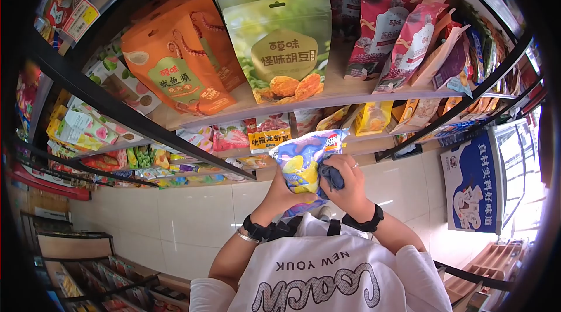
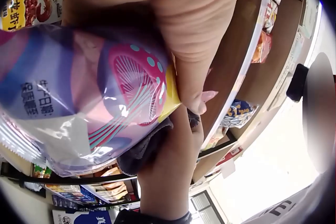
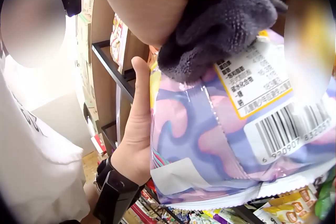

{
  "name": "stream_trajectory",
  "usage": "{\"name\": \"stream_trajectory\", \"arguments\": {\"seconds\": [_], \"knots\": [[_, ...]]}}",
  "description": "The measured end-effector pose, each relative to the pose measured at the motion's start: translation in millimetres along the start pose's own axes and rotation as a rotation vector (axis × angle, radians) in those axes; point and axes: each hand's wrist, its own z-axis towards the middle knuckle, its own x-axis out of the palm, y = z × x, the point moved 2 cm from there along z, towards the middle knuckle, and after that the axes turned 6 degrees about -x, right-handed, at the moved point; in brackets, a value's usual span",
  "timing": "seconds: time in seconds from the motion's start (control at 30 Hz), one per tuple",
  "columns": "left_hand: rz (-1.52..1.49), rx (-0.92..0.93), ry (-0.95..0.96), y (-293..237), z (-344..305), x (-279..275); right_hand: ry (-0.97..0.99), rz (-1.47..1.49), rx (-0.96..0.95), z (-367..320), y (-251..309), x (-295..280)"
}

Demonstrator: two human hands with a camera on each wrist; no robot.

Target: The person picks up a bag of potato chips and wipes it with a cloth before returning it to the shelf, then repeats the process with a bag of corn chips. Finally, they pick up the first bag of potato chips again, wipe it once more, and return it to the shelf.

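Observation:
A shiny snack bag in purple, blue and pink with a yellow patch is held up in front of the chest. My left hand grips one side of it, thumb across the printed face in the left wrist view. In my right hand is a bunched dark grey cloth, pressed against the bag's back beside a white label and barcode. That cloth also shows below the bag in the left wrist view.
Ahead stands a shelf with orange pouches, green pouches and red pouches. Lower shelves hold more packets, including a yellow one. A blue and white box stands at right. Tiled floor lies below.

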Motion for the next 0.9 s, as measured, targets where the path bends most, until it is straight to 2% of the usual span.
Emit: {"name": "stream_trajectory", "arguments": {"seconds": [0.07, 0.17, 0.3, 0.4, 0.43, 0.47, 0.53, 0.6, 0.63, 0.67, 0.83, 0.87, 0.9], "knots": [[0.060, 0.023, 0.011, 9, 3, -2, 0.017, 0.000, 0.015, -2, 2, 0], [0.068, -0.042, -0.179, 4, 4, -1, 0.002, -0.019, -0.020, 3, -3, -6], [0.160, -0.036, -0.138, -6, 2, 0, -0.184, -0.105, 0.066, 25, -14, -30], [0.190, -0.082, -0.085, -2, 5, 8, -0.014, -0.066, -0.085, 32, 5, -20], [0.293, -0.027, -0.097, 1, 8, 8, 0.117, 0.003, -0.121, 24, 13, -9], [0.320, 0.007, -0.097, 1, 8, 9, 0.260, -0.012, -0.233, 15, 14, 0], [0.373, 0.074, -0.098, -3, 8, 12, 0.260, -0.151, -0.427, 14, 22, 2], [0.353, 0.012, -0.094, -5, 8, 13, 0.167, -0.113, -0.320, 30, 11, -4], [0.335, -0.033, -0.081, -2, 7, 11, 0.094, -0.200, -0.246, 34, 8, -7], [0.316, -0.075, -0.070, -1, 8, 10, 0.117, -0.173, -0.270, 33, 9, -6], [0.515, 0.119, -0.040, 2, 13, 10, 0.201, -0.133, -0.438, 26, 15, 5], [0.490, 0.075, -0.032, 3, 12, 10, 0.206, -0.151, -0.456, 28, 11, 4], [0.463, 0.030, -0.023, -3, 11, 13, 0.171, -0.108, -0.383, 40, 10, -4]]}}
